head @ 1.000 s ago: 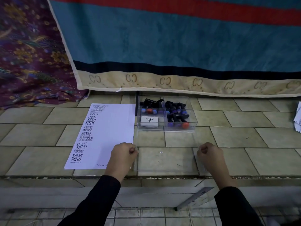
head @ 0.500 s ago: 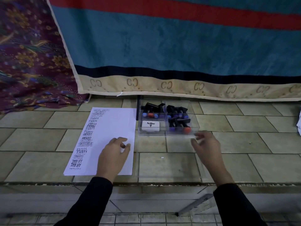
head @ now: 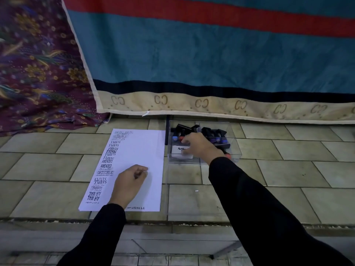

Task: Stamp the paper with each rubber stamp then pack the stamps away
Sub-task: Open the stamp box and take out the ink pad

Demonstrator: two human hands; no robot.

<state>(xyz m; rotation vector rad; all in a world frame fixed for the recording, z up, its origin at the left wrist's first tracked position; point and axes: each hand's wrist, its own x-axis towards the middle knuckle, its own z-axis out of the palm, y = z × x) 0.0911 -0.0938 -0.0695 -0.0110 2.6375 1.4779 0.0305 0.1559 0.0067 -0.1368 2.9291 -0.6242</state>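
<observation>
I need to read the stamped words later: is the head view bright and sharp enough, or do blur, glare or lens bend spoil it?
Head view: dim, even light, with the white paper brightest; big stamps like AIR MAIL and SAMPLE read, while the fine script ones smear; the right hand over the box looks soft; tile lines bow toward the edges; no strong glare.

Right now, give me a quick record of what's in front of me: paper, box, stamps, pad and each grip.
paper: flat on tiles, stamped down its left side, right side bare
box: clear, open, right of paper
stamps: black handles, packed in box
pad: white, in box's near left part
left grip: hand curled, rests on paper, holds nothing
right grip: hand in box, fingers and thumb straddle pad, seemingly gripping it
</observation>
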